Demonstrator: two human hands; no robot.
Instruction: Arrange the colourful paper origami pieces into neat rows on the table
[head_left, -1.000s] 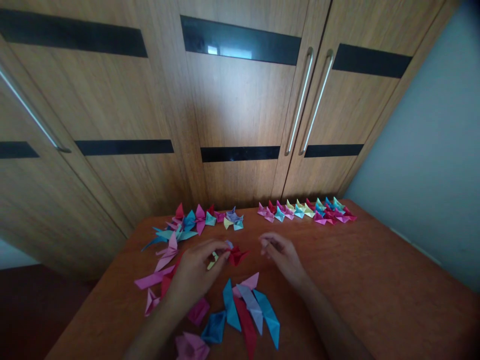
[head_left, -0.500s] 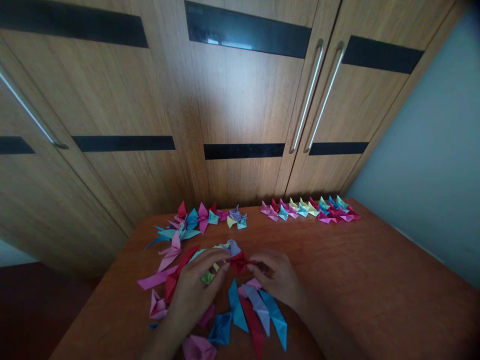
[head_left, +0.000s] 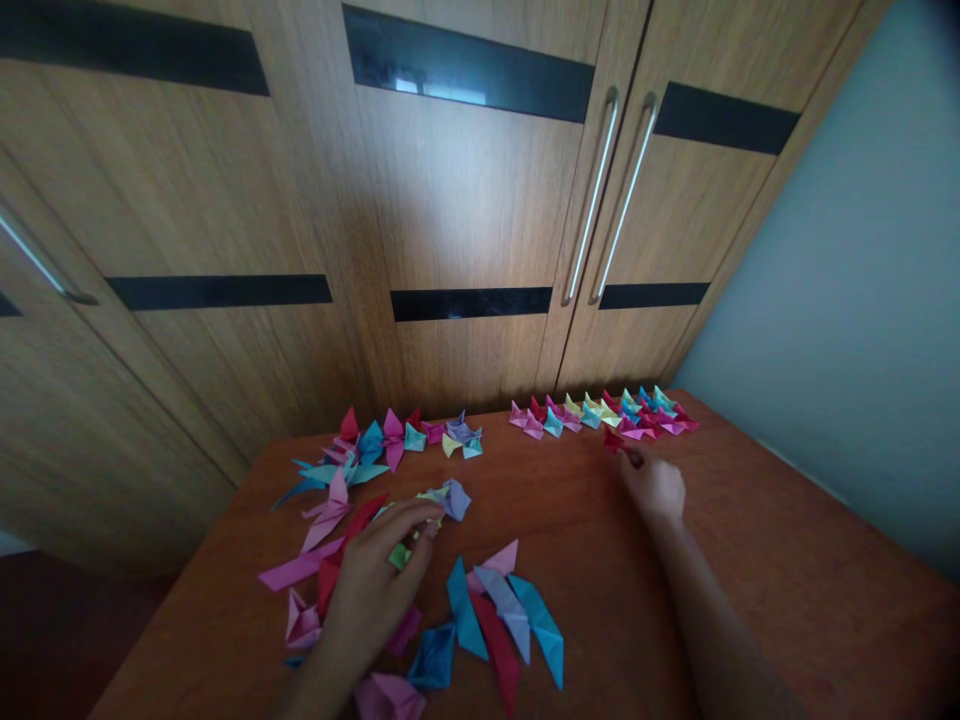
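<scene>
My right hand [head_left: 654,490] reaches to the back right of the table and pinches a small red origami piece [head_left: 613,440] by its side. The piece is just in front of a group of small folded paper shapes [head_left: 649,428] in pink, red, blue, yellow and mint. My left hand [head_left: 386,560] hovers over the pile at the left, thumb and forefinger curved and apart. Beside its fingertips lie a lilac origami piece [head_left: 456,500] and a green one [head_left: 400,556]. Part of the pile is hidden beneath this hand.
Folded paper strips in blue [head_left: 541,625], lilac and red fan out near the front. A blue folded piece [head_left: 433,657] and pink ones lie beside them. More origami [head_left: 394,437] lines the back left edge. Wooden cabinet doors [head_left: 465,200] stand behind the brown table [head_left: 750,560].
The red origami piece, earlier between both hands at the middle, has moved right and back in my right hand. My left hand has let go of it and stays over the pile.
</scene>
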